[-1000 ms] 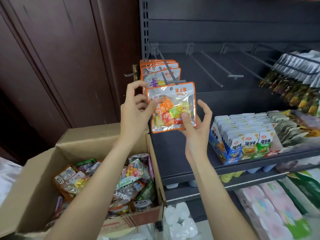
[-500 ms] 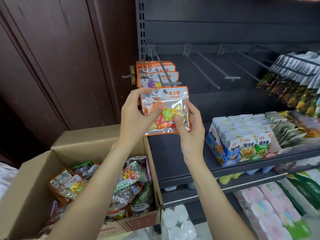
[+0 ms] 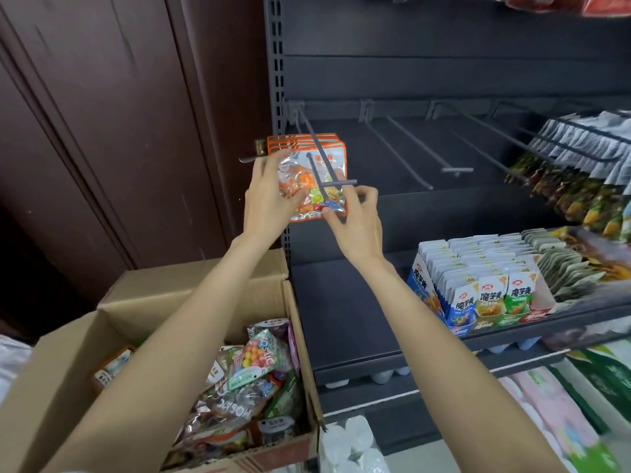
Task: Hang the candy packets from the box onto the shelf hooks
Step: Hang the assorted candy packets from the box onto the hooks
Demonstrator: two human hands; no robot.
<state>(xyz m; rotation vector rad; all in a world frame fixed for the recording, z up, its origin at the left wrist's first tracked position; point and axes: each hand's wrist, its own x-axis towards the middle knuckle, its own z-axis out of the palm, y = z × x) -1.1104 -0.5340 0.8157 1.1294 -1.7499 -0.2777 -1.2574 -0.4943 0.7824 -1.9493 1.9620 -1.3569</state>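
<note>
An orange-edged candy packet hangs threaded on the leftmost shelf hook, in front of several like packets stacked behind it. My left hand holds the packet's left side, thumb across its clear front. My right hand pinches its lower right corner, just under the hook's cross tip. The cardboard box of mixed candy packets stands open at the lower left, below my forearms.
Bare hooks run along the dark back panel to the right. Further right hang rows of snack packets. A tray of small snack sachets sits on the shelf below. A dark wooden door stands left.
The packet has gone from held in front of the hook's tip to threaded on it and pushed back toward the others. Both hands moved up and away from me with it.
</note>
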